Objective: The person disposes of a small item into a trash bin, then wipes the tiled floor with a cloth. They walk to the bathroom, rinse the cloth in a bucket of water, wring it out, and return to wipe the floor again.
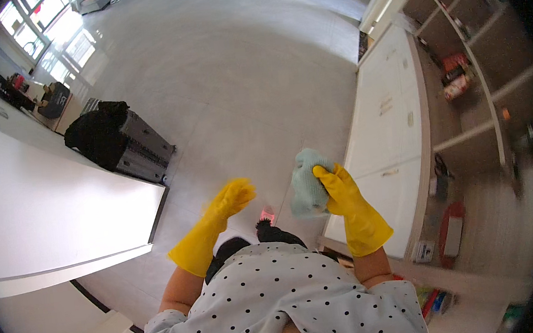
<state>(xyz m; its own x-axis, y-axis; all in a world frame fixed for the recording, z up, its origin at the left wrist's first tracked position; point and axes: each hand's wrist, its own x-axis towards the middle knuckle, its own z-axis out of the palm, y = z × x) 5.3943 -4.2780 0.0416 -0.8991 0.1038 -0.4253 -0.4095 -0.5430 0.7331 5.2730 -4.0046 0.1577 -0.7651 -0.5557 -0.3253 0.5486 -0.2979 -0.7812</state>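
Note:
Both of my hands wear long yellow rubber gloves. My right hand is closed on a pale green cloth, which hangs bunched from the fingers in front of the white cabinet. The thumb lies over the near face of the cloth, and the other fingers are partly hidden behind it. My left hand is raised over the grey floor, apart from the cloth. Motion smears its fingers, so their pose is unclear, and nothing shows in it.
White cabinet doors run along my right, below open wooden shelves holding assorted items. At left, a dark suitcase with black fabric on it stands beyond a white panel. Grey tiled floor stretches ahead; a pink slipper shows below.

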